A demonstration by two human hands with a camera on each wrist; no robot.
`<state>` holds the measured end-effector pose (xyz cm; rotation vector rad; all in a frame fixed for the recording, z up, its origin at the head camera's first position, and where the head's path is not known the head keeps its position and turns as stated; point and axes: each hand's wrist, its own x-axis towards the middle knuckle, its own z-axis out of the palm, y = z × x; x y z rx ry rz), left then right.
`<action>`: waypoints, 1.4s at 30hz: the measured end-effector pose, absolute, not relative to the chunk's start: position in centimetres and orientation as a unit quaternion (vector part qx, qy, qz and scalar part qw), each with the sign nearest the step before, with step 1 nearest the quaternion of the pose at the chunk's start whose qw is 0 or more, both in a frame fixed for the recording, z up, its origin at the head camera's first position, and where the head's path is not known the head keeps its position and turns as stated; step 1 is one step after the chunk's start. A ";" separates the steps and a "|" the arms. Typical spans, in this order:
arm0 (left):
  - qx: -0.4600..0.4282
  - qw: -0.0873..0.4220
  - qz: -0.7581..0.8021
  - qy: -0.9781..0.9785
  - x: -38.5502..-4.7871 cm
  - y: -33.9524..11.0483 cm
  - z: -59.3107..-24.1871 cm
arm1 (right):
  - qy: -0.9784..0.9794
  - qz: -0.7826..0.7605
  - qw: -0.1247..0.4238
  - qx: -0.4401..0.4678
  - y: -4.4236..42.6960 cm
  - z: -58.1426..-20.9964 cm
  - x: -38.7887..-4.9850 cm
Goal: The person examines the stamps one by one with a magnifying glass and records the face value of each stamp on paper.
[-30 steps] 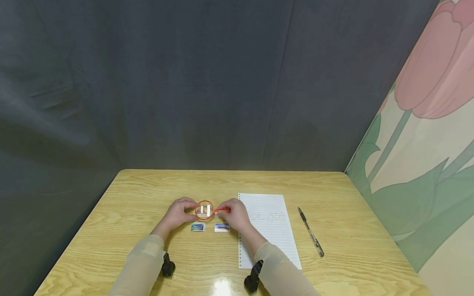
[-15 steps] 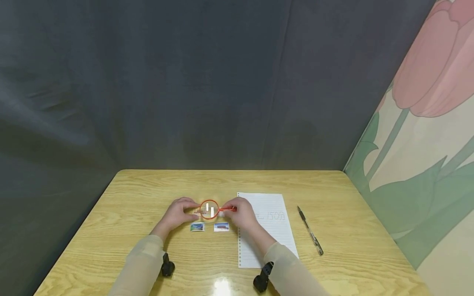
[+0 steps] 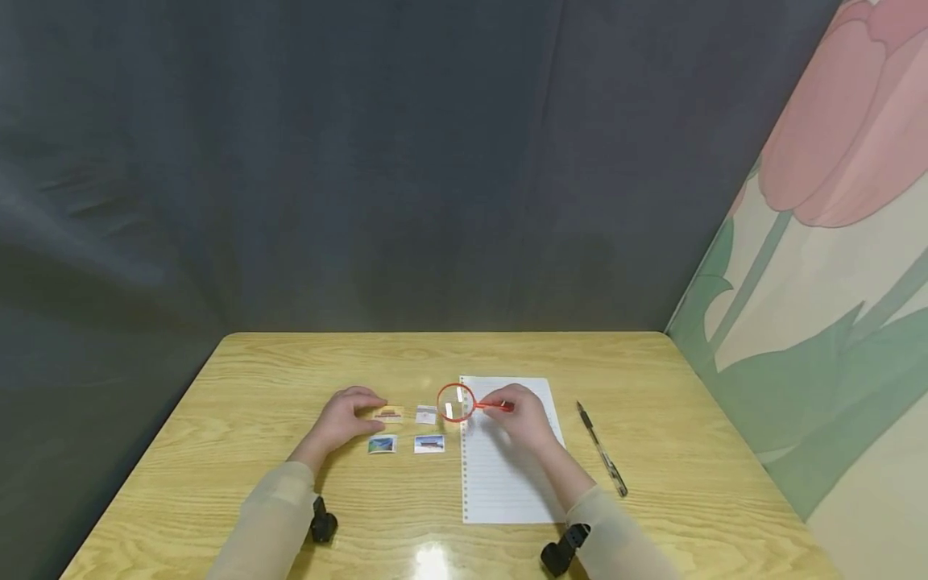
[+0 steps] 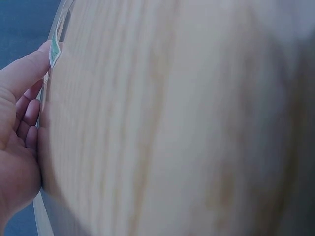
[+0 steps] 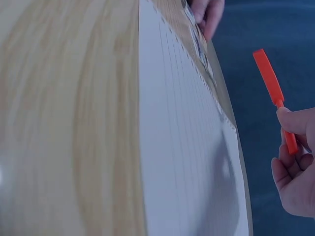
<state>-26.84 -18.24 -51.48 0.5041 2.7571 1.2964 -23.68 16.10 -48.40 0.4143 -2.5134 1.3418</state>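
In the head view my right hand pinches the handle of a red-rimmed magnifying glass. Its lens is above the left edge of a lined sheet of paper; the right wrist view shows the red frame edge-on, raised off the table. My left hand rests on the table, thumb and forefinger spread about an orange stamp. Whether they touch it is unclear. Close by lie a pale stamp, a green-blue stamp and a blue stamp with a building.
A black pen lies right of the paper on the wooden table. Dark cloth hangs behind the table, and a wall with painted tulips stands on the right. Black wrist cameras are strapped to both wrists.
My right hand has carried the magnifying glass rightward, from over the upper stamps to the paper's edge, uncovering the orange and pale stamps. The left hand has stayed nearly still.
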 end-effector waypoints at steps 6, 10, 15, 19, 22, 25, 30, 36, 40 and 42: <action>0.161 0.026 0.414 0.895 -26.9 -18.4 -51.4 | -0.872 0.456 0.139 0.108 19.7 -48.6 -23.3; 0.155 0.030 0.413 0.897 -26.9 -18.3 -51.4 | -0.880 0.450 0.133 0.075 22.0 -48.5 -22.6; 0.152 0.030 0.411 0.898 -26.8 -18.2 -51.3 | -0.893 0.428 0.132 0.047 24.8 -48.5 -21.8; 0.151 0.028 0.411 0.898 -26.8 -18.2 -51.2 | -0.899 0.413 0.140 0.038 27.3 -48.9 -21.2; 0.154 0.027 0.411 0.898 -26.8 -18.2 -51.2 | -0.905 0.400 0.143 0.025 29.2 -49.1 -20.6; 0.153 0.027 0.414 0.897 -26.8 -18.2 -51.2 | -0.912 0.385 0.141 0.013 30.9 -49.0 -20.1; 0.148 0.031 0.420 0.895 -26.8 -18.1 -51.2 | -0.918 0.371 0.140 -0.011 33.3 -48.9 -19.1; 0.145 0.031 0.421 0.895 -26.8 -18.1 -51.1 | -0.924 0.357 0.136 -0.026 35.5 -49.1 -18.6; 0.148 0.029 0.423 0.893 -26.8 -18.1 -51.1 | -0.930 0.343 0.130 -0.035 36.6 -49.3 -18.3; 0.151 0.029 0.424 0.892 -26.8 -18.1 -51.2 | -0.932 0.338 0.123 -0.041 37.1 -49.3 -18.1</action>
